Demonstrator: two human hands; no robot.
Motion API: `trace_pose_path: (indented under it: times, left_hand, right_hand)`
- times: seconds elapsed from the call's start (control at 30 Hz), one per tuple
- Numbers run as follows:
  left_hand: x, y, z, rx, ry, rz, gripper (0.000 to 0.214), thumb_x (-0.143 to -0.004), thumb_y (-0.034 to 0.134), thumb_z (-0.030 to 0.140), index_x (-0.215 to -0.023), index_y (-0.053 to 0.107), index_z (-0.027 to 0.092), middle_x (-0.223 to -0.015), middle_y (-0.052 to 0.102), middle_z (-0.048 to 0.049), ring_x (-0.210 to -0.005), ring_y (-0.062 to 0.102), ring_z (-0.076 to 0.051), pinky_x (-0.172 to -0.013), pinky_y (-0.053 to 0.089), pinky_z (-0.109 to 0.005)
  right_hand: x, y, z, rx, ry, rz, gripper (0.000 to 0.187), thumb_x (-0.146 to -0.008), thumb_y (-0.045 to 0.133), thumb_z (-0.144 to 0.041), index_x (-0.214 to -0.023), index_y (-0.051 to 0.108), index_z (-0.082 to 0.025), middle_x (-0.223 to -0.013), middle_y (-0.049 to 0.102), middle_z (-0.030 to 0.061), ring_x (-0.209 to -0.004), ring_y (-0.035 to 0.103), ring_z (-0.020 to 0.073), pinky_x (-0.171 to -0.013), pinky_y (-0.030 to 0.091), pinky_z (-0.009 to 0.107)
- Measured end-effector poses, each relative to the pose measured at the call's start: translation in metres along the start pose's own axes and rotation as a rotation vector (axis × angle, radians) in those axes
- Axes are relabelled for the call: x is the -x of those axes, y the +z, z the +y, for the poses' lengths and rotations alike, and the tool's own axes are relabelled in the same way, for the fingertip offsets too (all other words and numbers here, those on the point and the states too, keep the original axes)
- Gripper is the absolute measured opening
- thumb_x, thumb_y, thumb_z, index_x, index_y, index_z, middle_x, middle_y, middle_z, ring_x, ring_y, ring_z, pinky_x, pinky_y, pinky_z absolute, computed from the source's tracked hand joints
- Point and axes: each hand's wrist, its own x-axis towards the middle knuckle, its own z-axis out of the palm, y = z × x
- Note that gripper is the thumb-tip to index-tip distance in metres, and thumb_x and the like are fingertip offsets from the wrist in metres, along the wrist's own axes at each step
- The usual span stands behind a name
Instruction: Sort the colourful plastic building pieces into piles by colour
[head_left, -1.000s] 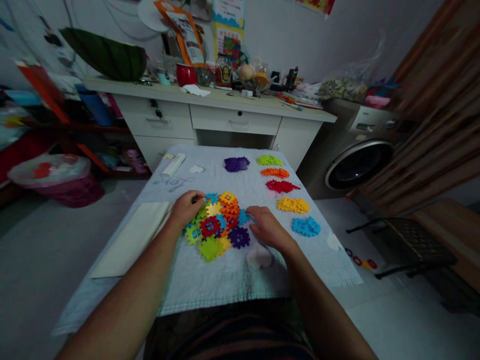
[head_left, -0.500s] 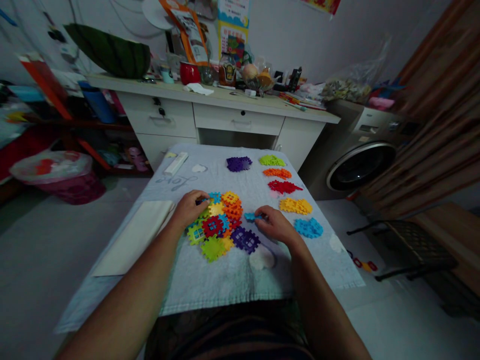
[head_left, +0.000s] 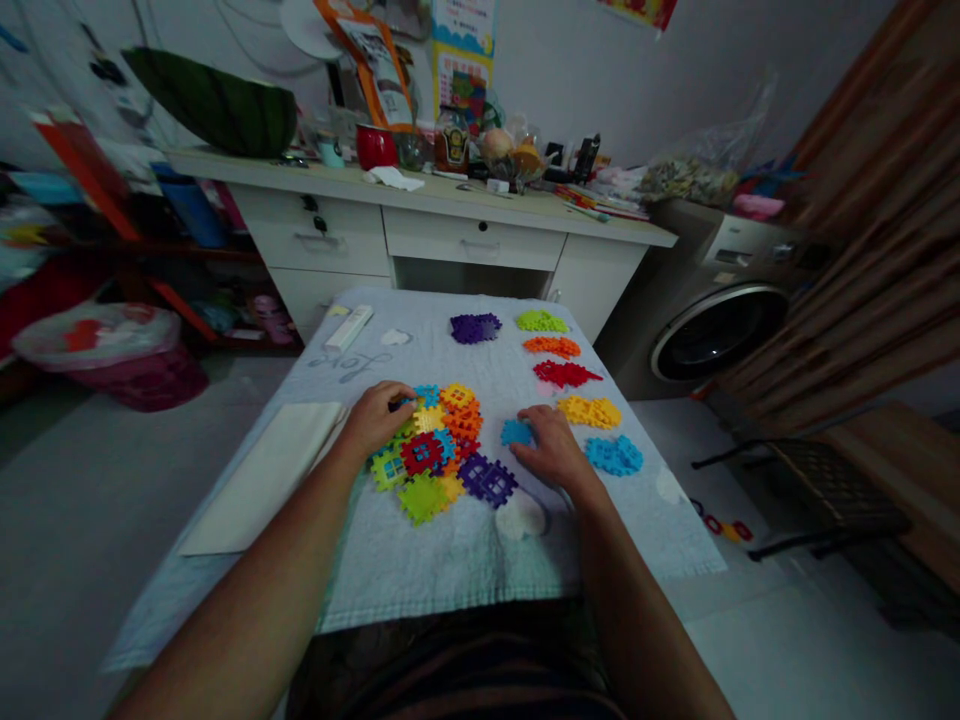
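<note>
My right hand [head_left: 553, 447] pinches a blue interlocking tile [head_left: 517, 432] just above or on the cloth, right of a mixed pile of toothed plastic tiles [head_left: 429, 420]. Curled at the pile's upper left edge is my left hand [head_left: 380, 415], thumb and forefinger close together; what lies between them is too small to make out. Within the pile are a red window tile [head_left: 422, 454], a lime tile [head_left: 422, 498] and orange pieces. Two purple window tiles [head_left: 487, 481] lie at its lower right. Sorted tiles form a blue heap [head_left: 614, 456] and a yellow heap [head_left: 589, 411] beyond my right hand.
Farther back lie red [head_left: 564, 374], orange [head_left: 553, 347], lime [head_left: 541, 321] and purple heaps [head_left: 475, 328]. A white folded sheet [head_left: 262, 480] and a white remote-like bar [head_left: 349, 328] rest at the left. A cluttered desk [head_left: 442, 205] stands behind, a washing machine [head_left: 705, 320] at right.
My right hand has moved slightly right with the blue tile, which has turned from edge-on to show its flat face. My left hand stays at the pile. The view has shifted a little.
</note>
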Motion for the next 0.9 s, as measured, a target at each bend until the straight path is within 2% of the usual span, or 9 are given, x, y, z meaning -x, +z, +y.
trace_pose_path:
  times: [0.13,0.27,0.43,0.53,0.73,0.83,0.9]
  left_hand:
    - [0.000,0.000,0.000,0.002,-0.004,-0.002,0.026,-0.074,0.056,0.038,-0.089,0.068,0.021,-0.096,0.066,-0.0048,-0.090,0.061,-0.021,-0.086,0.048,-0.034]
    - [0.000,0.000,0.003,0.007,-0.007,0.004,0.025,-0.074,0.056,0.038,-0.088,0.068,0.021,-0.094,0.066,-0.0050,-0.089,0.061,-0.021,-0.083,0.049,-0.033]
    - [0.000,-0.003,0.009,0.001,-0.027,0.002,0.026,-0.072,0.056,0.039,-0.087,0.069,0.021,-0.092,0.066,-0.0047,-0.087,0.061,-0.022,-0.085,0.048,-0.034]
    - [0.000,-0.003,0.009,-0.003,-0.025,-0.002,0.027,-0.072,0.056,0.039,-0.087,0.069,0.021,-0.094,0.066,-0.0050,-0.088,0.061,-0.022,-0.085,0.048,-0.034]
    - [-0.001,0.000,0.004,-0.007,-0.011,0.000,0.029,-0.074,0.054,0.041,-0.088,0.068,0.020,-0.095,0.065,-0.0063,-0.092,0.061,-0.023,-0.086,0.047,-0.035]
    - [0.000,0.000,0.003,-0.006,-0.014,-0.001,0.030,-0.074,0.053,0.041,-0.089,0.068,0.019,-0.096,0.065,-0.0069,-0.092,0.061,-0.024,-0.086,0.047,-0.036]
    - [-0.001,-0.001,0.003,-0.010,-0.017,-0.008,0.030,-0.074,0.053,0.040,-0.090,0.068,0.018,-0.096,0.065,-0.0069,-0.092,0.061,-0.024,-0.086,0.047,-0.036]
  right_hand:
    - [0.001,0.001,-0.003,-0.003,-0.001,-0.049,0.043,-0.077,0.067,-0.023,-0.119,0.060,-0.016,-0.117,0.062,0.0110,-0.107,0.053,0.0243,-0.098,0.037,0.040]
    - [0.006,-0.015,0.001,-0.007,-0.009,-0.020,0.041,-0.075,0.064,-0.016,-0.116,0.060,-0.017,-0.116,0.063,0.0101,-0.107,0.054,0.0244,-0.098,0.037,0.039]
    - [0.028,-0.049,0.029,0.030,0.034,-0.003,0.043,-0.073,0.059,-0.011,-0.116,0.059,-0.016,-0.121,0.061,0.0111,-0.112,0.053,0.0258,-0.099,0.036,0.040]
    - [0.044,-0.062,0.050,0.092,0.081,-0.015,0.044,-0.072,0.057,-0.009,-0.115,0.059,-0.016,-0.120,0.062,0.0115,-0.113,0.053,0.0263,-0.099,0.035,0.041]
    - [0.061,-0.063,0.069,0.172,0.180,-0.046,0.048,-0.070,0.054,-0.005,-0.115,0.060,-0.020,-0.122,0.062,0.0107,-0.114,0.053,0.0272,-0.101,0.032,0.045]
    - [0.060,-0.062,0.063,0.165,0.185,-0.037,0.049,-0.070,0.055,-0.006,-0.117,0.059,-0.020,-0.128,0.059,0.0107,-0.118,0.050,0.0281,-0.103,0.032,0.047]
    - [0.057,-0.062,0.051,0.126,0.140,-0.034,0.047,-0.073,0.058,-0.010,-0.119,0.058,-0.019,-0.130,0.057,0.0110,-0.121,0.048,0.0284,-0.103,0.033,0.047]
